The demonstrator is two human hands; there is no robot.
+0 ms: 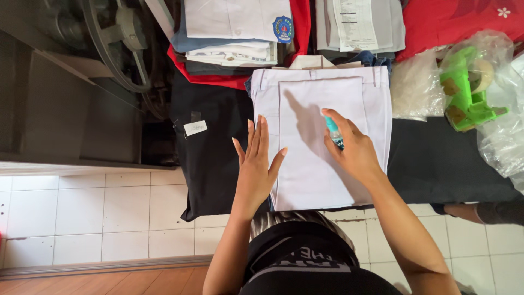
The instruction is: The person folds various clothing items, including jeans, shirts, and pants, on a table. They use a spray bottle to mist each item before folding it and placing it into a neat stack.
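While the left hand (255, 164) lies flat and open on the folded white trousers (322, 136), at nine o'clock from the right hand (352, 148), the right is clamped on a small teal bottle (333, 131). Keeping the palm pressing the cloth taut and the bottle aimed at twelve o'clock looks best.

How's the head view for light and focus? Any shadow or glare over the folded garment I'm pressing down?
Head view: sharp and evenly lit across the folded pale garment; the right hand, holding a small teal-capped bottle, throws a soft shadow up-left on the cloth; the left hand lies flat with little shadow; mild glare on the clear plastic bags at right; slight wide-angle bending at the edges.
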